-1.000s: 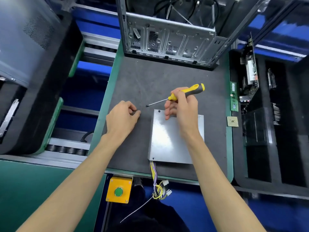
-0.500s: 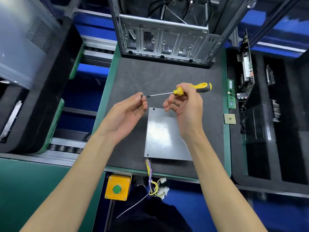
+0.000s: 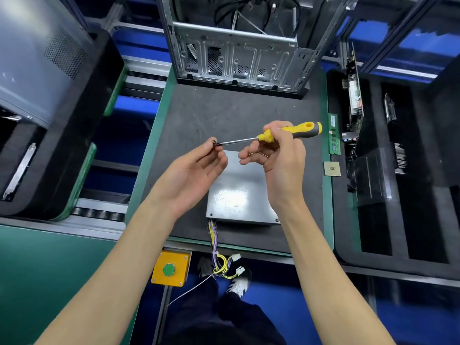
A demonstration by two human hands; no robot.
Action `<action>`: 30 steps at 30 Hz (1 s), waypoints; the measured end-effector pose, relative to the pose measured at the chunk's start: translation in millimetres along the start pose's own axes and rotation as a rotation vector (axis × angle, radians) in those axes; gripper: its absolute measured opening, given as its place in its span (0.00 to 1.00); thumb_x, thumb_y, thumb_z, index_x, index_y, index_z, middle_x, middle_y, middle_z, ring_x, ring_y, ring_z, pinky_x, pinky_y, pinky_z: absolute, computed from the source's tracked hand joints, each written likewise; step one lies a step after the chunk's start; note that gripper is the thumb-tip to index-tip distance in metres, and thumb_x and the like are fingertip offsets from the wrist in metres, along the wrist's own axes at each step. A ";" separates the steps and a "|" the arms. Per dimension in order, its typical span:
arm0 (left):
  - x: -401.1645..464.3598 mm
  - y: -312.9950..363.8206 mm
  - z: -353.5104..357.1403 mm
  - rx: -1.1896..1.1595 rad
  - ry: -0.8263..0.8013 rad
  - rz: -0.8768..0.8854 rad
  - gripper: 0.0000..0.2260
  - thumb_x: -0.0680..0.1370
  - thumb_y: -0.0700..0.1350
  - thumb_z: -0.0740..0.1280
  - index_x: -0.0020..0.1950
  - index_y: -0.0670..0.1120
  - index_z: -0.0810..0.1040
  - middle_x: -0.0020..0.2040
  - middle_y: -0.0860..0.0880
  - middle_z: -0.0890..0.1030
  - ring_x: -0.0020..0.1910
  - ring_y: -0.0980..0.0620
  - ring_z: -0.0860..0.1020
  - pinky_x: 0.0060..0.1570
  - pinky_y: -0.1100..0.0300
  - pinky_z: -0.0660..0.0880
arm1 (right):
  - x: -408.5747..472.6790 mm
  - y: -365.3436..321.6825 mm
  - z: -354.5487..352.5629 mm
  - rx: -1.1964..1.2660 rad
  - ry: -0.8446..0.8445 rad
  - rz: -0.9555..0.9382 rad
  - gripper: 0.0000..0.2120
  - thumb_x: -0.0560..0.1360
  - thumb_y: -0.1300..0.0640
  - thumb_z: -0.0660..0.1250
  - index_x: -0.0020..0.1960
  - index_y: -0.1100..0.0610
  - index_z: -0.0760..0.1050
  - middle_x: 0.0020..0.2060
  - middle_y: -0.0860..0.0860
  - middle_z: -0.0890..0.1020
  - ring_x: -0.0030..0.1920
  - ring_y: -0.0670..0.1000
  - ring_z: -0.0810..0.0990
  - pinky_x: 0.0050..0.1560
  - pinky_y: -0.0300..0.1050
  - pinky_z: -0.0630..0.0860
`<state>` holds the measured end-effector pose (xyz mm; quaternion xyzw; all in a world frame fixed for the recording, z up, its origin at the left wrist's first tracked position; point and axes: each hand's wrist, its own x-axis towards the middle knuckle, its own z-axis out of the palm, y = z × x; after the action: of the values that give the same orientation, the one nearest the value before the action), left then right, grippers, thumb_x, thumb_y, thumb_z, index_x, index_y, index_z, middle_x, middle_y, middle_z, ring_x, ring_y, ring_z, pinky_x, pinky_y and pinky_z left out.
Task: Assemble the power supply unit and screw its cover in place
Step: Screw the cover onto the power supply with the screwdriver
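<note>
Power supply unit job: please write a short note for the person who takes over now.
Left hand: pinches a small screw at the screwdriver tip.
Right hand: grips the screwdriver's handle.
Power supply unit: flat on the mat, cover on, wires hanging off the near edge.
Done: cover placed.
Left: seat this screw and drive it; which corners remain is hard to tell.

Two hands (image 3: 191, 175), one screwdriver (image 3: 281, 135), one screw (image 3: 214, 141).
</note>
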<state>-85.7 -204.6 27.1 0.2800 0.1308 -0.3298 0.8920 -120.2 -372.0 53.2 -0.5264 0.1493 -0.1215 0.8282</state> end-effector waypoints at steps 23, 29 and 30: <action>31.8 4.9 -104.2 1.652 0.569 0.506 0.05 0.77 0.41 0.69 0.50 0.51 0.80 0.36 0.57 0.78 0.35 0.59 0.75 0.44 0.56 0.76 | 4.5 38.1 13.1 -0.112 0.099 0.089 0.06 0.78 0.61 0.58 0.45 0.59 0.72 0.27 0.53 0.77 0.28 0.57 0.80 0.30 0.45 0.78; 48.0 9.4 -102.0 1.759 0.619 0.466 0.03 0.78 0.45 0.70 0.47 0.54 0.80 0.44 0.55 0.80 0.42 0.54 0.75 0.41 0.57 0.69 | 11.8 40.3 12.4 -0.111 0.120 0.104 0.04 0.75 0.59 0.59 0.44 0.58 0.73 0.27 0.53 0.77 0.27 0.57 0.79 0.29 0.45 0.77; 48.8 9.0 -101.9 1.780 0.625 0.466 0.03 0.78 0.46 0.70 0.47 0.55 0.80 0.45 0.55 0.80 0.42 0.55 0.74 0.40 0.57 0.67 | 12.9 40.5 12.0 -0.110 0.122 0.107 0.04 0.75 0.59 0.60 0.45 0.58 0.73 0.27 0.53 0.77 0.27 0.57 0.79 0.29 0.45 0.78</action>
<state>-48.2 -164.4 -72.0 0.9462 0.0057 -0.0341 0.3217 -101.9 -349.8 19.6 -0.5540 0.2335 -0.1005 0.7927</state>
